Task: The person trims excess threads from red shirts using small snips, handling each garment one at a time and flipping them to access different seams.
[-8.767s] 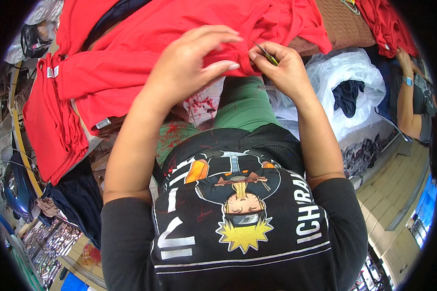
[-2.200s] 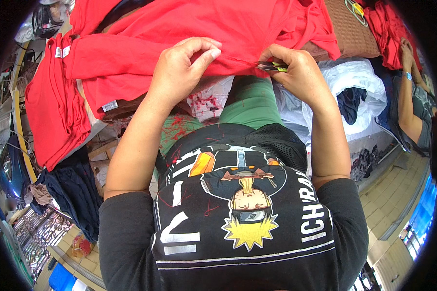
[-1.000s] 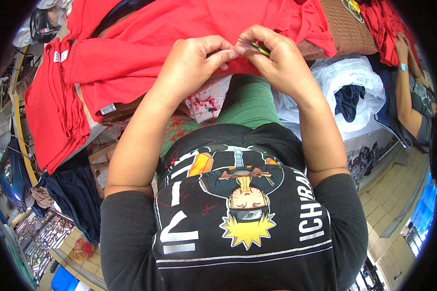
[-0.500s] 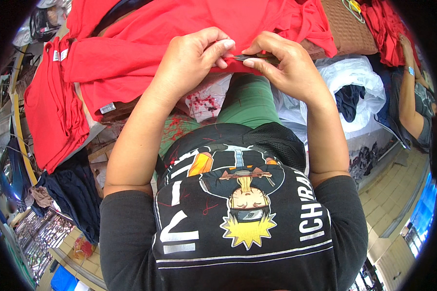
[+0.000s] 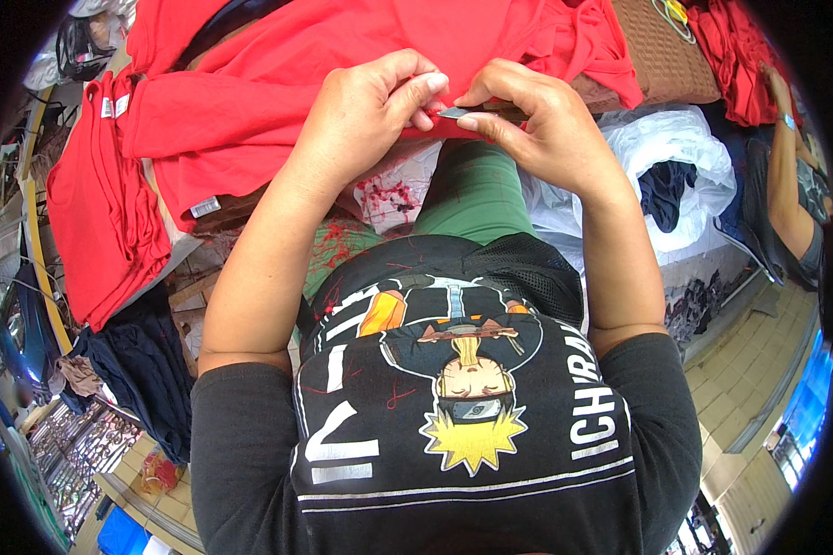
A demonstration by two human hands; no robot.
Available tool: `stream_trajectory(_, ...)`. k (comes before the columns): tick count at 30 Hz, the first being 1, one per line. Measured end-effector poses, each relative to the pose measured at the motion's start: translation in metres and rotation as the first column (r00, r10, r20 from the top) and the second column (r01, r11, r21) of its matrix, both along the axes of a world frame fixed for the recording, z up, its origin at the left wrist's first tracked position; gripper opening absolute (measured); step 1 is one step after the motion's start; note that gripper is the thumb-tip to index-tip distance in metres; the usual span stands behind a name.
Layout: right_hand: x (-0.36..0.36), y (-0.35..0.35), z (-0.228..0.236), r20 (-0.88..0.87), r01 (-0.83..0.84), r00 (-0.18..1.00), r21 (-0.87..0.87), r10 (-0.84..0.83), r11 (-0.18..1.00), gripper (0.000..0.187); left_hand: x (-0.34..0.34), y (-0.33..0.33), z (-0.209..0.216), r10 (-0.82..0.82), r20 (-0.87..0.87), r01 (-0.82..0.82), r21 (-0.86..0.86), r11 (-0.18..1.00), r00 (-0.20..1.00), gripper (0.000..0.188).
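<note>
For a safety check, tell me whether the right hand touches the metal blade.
Touching: in the head view, the right hand pinches the metal blade between thumb and forefinger.

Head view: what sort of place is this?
Probably a garment workshop: several red garments laid out, red thread scraps on green trousers, and a small bladed tool in the right hand.

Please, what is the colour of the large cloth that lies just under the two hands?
The cloth is bright red, showing best in the head view.
</note>
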State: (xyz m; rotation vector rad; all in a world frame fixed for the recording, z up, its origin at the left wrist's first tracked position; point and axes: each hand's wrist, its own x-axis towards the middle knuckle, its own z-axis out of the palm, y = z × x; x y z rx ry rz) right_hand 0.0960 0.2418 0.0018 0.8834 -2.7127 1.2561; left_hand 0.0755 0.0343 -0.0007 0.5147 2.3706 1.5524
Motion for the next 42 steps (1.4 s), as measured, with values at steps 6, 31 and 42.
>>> stream_trajectory(6,-0.003,0.002,0.0,-0.006,0.047,0.999,-0.036,-0.047,0.998,0.019,-0.001,-0.001,-0.007,0.036,-0.012,-0.035,0.042,0.998,0.999,0.019)
stream_trajectory(31,0.01,-0.011,0.044,0.094,0.121,0.99,-0.149,-0.108,0.981,0.024,0.039,-0.146,0.076,0.041,-0.496,-0.004,0.076,0.997,0.867,0.019)
stream_trajectory(42,0.111,-0.024,0.134,-0.009,-0.91,-0.164,-0.384,0.986,-0.155,0.022,0.053,-0.185,0.103,0.408,-0.58,-0.248,0.338,0.908,0.705,0.026)
